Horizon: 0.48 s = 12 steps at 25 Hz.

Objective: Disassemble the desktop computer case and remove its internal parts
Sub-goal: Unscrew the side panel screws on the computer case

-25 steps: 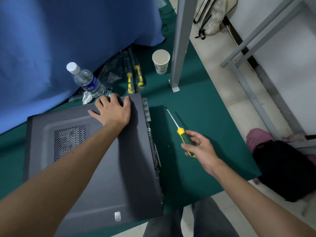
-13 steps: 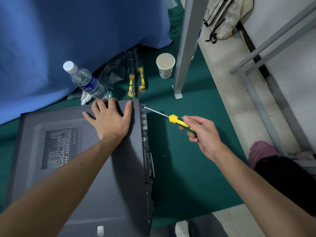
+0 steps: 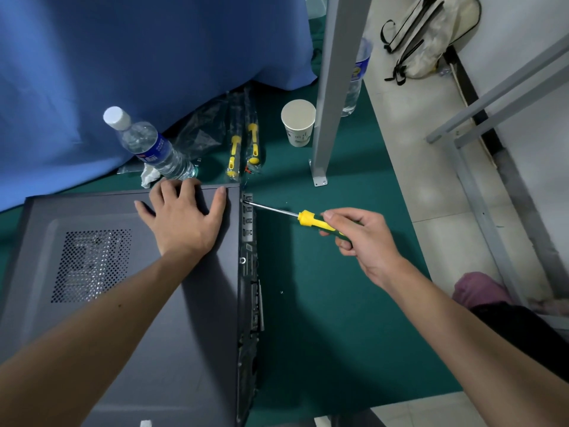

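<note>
A dark grey desktop computer case (image 3: 154, 349) lies on its side on the green mat, its vented side panel facing up and its rear panel (image 3: 249, 272) facing right. My left hand (image 3: 184, 220) presses flat on the panel near its far right corner, fingers spread. My right hand (image 3: 360, 238) grips the yellow and green handle of a screwdriver (image 3: 311, 221). The metal shaft points left, and its tip sits at the top of the rear panel, at the case's far corner.
A water bottle (image 3: 147, 146) and crumpled tissue stand just behind the case. Two bagged yellow screwdrivers (image 3: 243, 149), a paper cup (image 3: 298, 123) and a grey metal post (image 3: 332, 87) lie beyond. Blue cloth (image 3: 123, 57) drapes at the back. The mat edge drops to floor on the right.
My right hand swung the screwdriver from pointing away to pointing left, then brought its tip to the case's rear far corner. The left hand stayed pressed on the panel.
</note>
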{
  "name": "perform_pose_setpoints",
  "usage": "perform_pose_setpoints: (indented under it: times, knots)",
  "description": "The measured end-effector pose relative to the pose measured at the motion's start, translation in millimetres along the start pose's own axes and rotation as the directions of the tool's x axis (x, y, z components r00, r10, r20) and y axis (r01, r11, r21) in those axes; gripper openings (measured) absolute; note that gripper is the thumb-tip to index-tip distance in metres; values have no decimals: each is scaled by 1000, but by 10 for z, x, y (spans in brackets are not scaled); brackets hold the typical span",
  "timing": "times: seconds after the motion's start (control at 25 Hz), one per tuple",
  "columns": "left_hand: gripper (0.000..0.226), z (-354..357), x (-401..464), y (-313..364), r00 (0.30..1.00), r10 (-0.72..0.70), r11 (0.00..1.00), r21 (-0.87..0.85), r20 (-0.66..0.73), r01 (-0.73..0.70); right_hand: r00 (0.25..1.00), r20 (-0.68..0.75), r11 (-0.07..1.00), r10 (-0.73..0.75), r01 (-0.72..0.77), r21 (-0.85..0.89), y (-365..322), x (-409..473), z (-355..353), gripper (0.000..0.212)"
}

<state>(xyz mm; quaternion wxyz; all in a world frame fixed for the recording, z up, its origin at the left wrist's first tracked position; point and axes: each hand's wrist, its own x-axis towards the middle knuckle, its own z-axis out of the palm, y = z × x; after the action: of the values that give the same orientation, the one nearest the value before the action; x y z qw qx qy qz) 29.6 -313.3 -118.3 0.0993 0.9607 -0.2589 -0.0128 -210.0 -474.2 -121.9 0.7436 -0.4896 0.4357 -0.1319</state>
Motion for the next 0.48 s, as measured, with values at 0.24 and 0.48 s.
perform_pose_setpoints:
  times: [0.24, 0.48]
  knots:
    - [62, -23, -6, 21, 1000, 0, 1000, -3, 0, 0, 999, 24, 1000, 22, -22, 14, -21, 27, -39, 14]
    - [62, -27, -8, 24, 1000, 1, 1000, 4, 6, -1, 995, 99, 980, -29, 48, -193, -283, 221, -122, 13]
